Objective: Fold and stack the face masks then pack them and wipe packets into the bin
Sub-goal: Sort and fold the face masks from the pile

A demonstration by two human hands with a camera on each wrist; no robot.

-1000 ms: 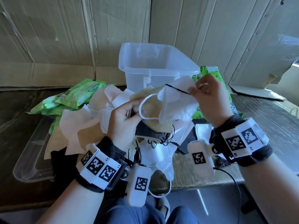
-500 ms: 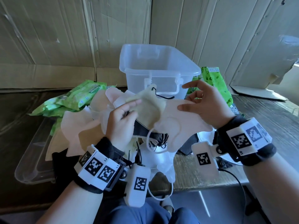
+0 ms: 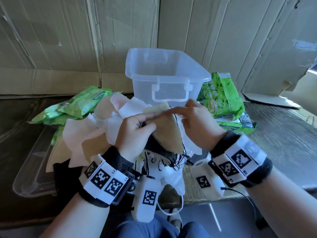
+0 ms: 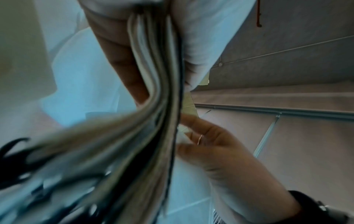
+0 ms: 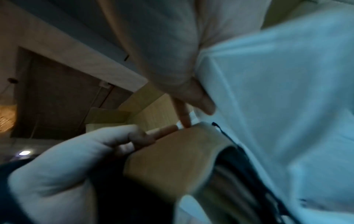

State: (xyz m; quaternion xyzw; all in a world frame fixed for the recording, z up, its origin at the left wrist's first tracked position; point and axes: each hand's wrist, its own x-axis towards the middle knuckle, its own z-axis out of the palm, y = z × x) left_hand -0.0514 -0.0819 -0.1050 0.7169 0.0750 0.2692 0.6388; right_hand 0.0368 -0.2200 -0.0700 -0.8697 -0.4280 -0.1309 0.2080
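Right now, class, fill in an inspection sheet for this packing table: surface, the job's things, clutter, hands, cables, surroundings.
Surface: dark wooden table, mostly covered near the person.
Job's things: clear bin holds nothing visible; folded masks held in a stack; loose masks heaped to the left; green wipe packets left of the bin, more packets to its right.
Clutter: clear lid partly under the heap.
Hands: left hand grips the stack; right hand lays its forefinger across the top mask.
Cables: thin black cable from the right wrist unit.
Surroundings: cardboard sheets line the back.
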